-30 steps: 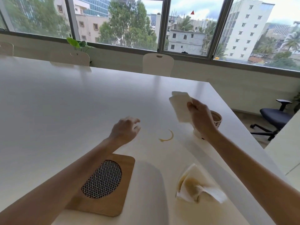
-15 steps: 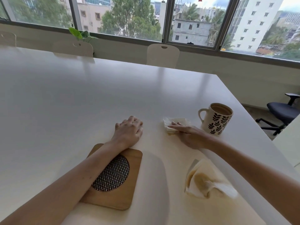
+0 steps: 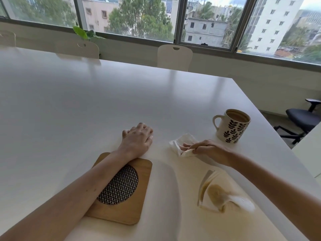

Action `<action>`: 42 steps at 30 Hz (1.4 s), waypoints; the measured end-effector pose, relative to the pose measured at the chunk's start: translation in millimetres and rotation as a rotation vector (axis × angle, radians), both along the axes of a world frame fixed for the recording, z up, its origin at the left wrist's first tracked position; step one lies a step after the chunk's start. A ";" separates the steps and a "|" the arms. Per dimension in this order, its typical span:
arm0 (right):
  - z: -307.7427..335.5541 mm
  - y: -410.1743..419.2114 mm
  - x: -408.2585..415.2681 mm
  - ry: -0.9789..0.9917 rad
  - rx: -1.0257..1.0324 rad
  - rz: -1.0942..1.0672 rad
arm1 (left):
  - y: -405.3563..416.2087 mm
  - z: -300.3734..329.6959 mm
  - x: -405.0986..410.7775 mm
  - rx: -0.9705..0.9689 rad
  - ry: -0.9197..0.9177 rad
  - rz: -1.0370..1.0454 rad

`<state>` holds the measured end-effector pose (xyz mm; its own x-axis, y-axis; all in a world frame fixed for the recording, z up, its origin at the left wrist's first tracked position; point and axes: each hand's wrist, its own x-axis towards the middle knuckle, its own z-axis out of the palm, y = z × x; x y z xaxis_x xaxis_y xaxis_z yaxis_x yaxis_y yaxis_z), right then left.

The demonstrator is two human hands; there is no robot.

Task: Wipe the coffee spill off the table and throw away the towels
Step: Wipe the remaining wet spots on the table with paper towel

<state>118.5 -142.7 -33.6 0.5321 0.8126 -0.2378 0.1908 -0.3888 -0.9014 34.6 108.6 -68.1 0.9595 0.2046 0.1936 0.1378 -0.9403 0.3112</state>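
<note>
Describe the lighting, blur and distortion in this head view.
Head view: daylight from the windows backlights the scene; soft glare on the white table; wide-angle bending curves the table's edges; the stained towel near the bottom is smeared by blur, while the mug is sharp.

1. You are in an office meeting room: a large white table fills most of the view.
2. Matching pale chairs are pushed in along its far side.
3. A black swivel chair on a wheeled base stands on the floor to your right.
4. A long band of windows looks out from an upper floor on trees and multi-storey buildings.
5. A leafy plant stands near the sill.
</note>
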 end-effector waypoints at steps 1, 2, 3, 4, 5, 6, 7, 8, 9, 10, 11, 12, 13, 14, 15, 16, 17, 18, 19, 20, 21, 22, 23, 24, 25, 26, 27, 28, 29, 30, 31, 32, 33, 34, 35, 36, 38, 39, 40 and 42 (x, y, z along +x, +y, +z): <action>1.4 0.1 -1.6 -0.004 -0.020 0.017 | 0.1 -0.2 0.3 -0.001 -0.002 -0.002; 4.2 0.8 -4.6 -0.007 -0.047 0.040 | 0.0 -0.7 0.6 -0.002 -0.002 -0.004; 8.5 2.2 -7.4 -0.005 -0.069 0.049 | -0.1 -0.9 0.9 -0.001 0.000 -0.005; 13.2 3.5 -7.7 -0.012 -0.088 0.055 | 0.0 -1.1 1.4 0.000 0.002 -0.005; 20.3 5.5 -9.7 -0.008 -0.108 0.048 | 0.4 -1.2 2.0 0.001 0.003 -0.006; 27.8 8.1 -11.8 0.014 -0.124 0.024 | 1.0 -1.6 2.3 0.002 0.004 -0.004; 34.2 10.4 -14.0 0.050 -0.114 -0.014 | 1.3 -1.9 2.1 0.003 0.004 -0.004; 36.9 11.1 -12.9 0.081 -0.087 -0.046 | 1.7 -2.3 1.7 0.004 0.003 -0.005; 39.6 11.0 -12.0 0.116 -0.045 -0.084 | 2.1 -2.7 1.4 0.003 0.003 -0.006; 42.2 9.9 -10.5 0.169 0.018 -0.115 | 2.4 -2.8 1.2 0.000 0.005 -0.006; 45.5 9.3 -9.5 0.231 0.099 -0.147 | 2.6 -2.5 1.0 -0.003 0.007 -0.006; 48.4 6.9 -6.0 0.275 0.180 -0.173 | 2.9 -2.7 1.0 -0.005 0.006 -0.006; 52.3 5.6 -3.2 0.326 0.263 -0.212 | 2.9 -2.6 1.0 -0.006 -0.001 -0.007; 55.1 3.7 1.2 0.391 0.345 -0.245 | 2.8 -2.6 0.8 -0.009 -0.013 -0.009; 60.0 3.0 1.9 0.459 0.408 -0.266 | 2.6 -2.6 0.5 -0.020 -0.035 -0.012; 61.5 1.7 3.8 0.504 0.453 -0.274 | 2.3 -2.2 -0.1 -0.034 -0.074 -0.017; 62.0 0.7 3.7 0.541 0.485 -0.273 | 1.9 -1.5 -0.7 -0.048 -0.136 -0.032; 60.7 -0.6 3.9 0.563 0.499 -0.260 | 1.3 0.2 -1.2 -0.067 -0.213 -0.058; 60.9 -0.7 0.8 0.578 0.494 -0.244 | 0.3 3.7 -2.3 -0.114 -0.291 -0.094; 59.7 -0.7 -1.4 0.578 0.486 -0.226 | -1.0 8.4 -3.1 -0.208 -0.351 -0.133; 57.7 -0.6 -3.7 0.579 0.478 -0.210 | -3.5 14.7 -4.7 -0.348 -0.385 -0.170; 54.4 -0.3 -5.1 0.580 0.471 -0.191 | -6.2 20.4 -5.9 -0.515 -0.377 -0.196; 52.8 1.0 -8.1 0.581 0.457 -0.173 | -9.6 26.3 -7.6 -0.698 -0.338 -0.222; 51.0 2.1 -10.0 0.578 0.439 -0.154 | -13.0 30.9 -9.0 -0.890 -0.282 -0.257; 50.4 3.3 -12.6 0.569 0.421 -0.146 | -16.3 34.9 -9.9 -1.076 -0.218 -0.296; 50.1 4.1 -14.1 0.555 0.405 -0.130 | -18.7 37.8 -10.7 -1.244 -0.157 -0.328; 50.8 5.1 -15.8 0.543 0.391 -0.108 | -20.3 40.3 -11.5 -1.369 -0.094 -0.345; 51.0 6.0 -17.1 0.521 0.380 -0.090 | -21.0 42.2 -12.3 -1.431 -0.030 -0.353; 51.6 7.2 -18.9 0.480 0.362 -0.089 | -22.0 44.3 -13.5 -1.439 0.038 -0.361; 51.5 8.4 -19.9 0.398 0.336 -0.098 | -22.1 45.2 -13.9 -1.417 0.108 -0.377; 50.9 9.7 -21.0 0.285 0.309 -0.103 | -22.1 46.1 -14.6 -1.382 0.173 -0.400; 49.8 11.0 -21.9 0.165 0.290 -0.094 | -21.7 45.9 -14.8 -1.346 0.225 -0.421; 49.6 12.4 -23.5 0.067 0.278 -0.071 | -21.6 45.5 -15.1 -1.295 0.254 -0.437; 49.8 13.5 -24.7 0.001 0.270 -0.047 | -21.1 43.9 -14.1 -1.223 0.250 -0.444; 50.2 13.9 -25.5 -0.034 0.263 -0.030 | -21.4 42.2 -12.5 -1.145 0.215 -0.438; 51.0 13.8 -25.1 -0.045 0.258 -0.014 | -22.1 40.7 -10.6 -1.089 0.165 -0.422; 51.7 11.3 -21.7 -0.004 0.288 0.026 | -23.4 40.5 -8.0 -1.066 0.078 -0.396; 51.6 9.1 -19.0 0.067 0.314 0.046 | -23.5 41.9 -7.9 -1.085 0.050 -0.395; 51.5 7.4 -16.7 0.137 0.336 0.033 | -22.5 43.6 -7.7 -1.109 0.033 -0.400; 49.5 6.6 -13.8 0.178 0.348 -0.032 | -19.7 47.7 -6.7 -1.126 0.031 -0.417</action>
<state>104.6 -136.2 15.9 0.5336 0.8447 -0.0415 0.0124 -0.0568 -0.9983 27.9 88.9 -20.4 0.9932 -0.0832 0.0816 -0.0910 -0.1168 0.9890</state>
